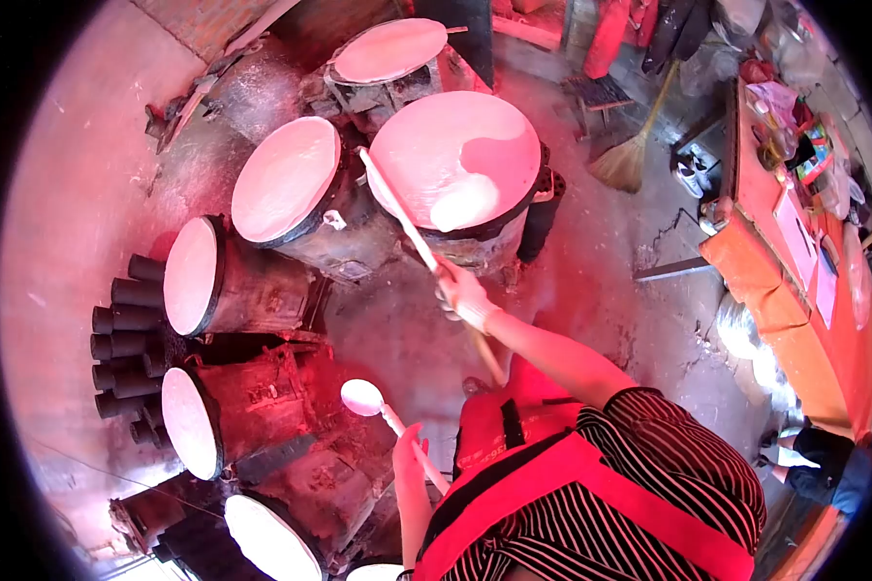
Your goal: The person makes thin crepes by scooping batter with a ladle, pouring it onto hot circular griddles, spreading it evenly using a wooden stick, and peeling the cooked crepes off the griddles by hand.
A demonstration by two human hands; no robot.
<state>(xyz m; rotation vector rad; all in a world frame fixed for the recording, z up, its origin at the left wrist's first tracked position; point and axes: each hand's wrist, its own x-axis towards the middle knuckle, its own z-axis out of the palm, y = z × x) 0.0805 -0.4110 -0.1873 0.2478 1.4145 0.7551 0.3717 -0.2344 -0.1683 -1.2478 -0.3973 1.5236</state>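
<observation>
Holding a ladle (362, 397) and stick (397, 206) near pale-topped drums (470, 254).

One griddle (421, 155) was on its stove (475, 254) ahead of me, with a second griddle (388, 48) farther off, beyond it and slightly left. From there, more griddles (286, 179) on stoves (262, 300) curved round my left side. Past those on the left lay a pile of cylinders (131, 346). The desk (765, 281) stood on my right, with papers (794, 237) on it. Ahead to the right, the broom (622, 163) was between the front griddle and the shoes (691, 176), which lay near the desk.
</observation>
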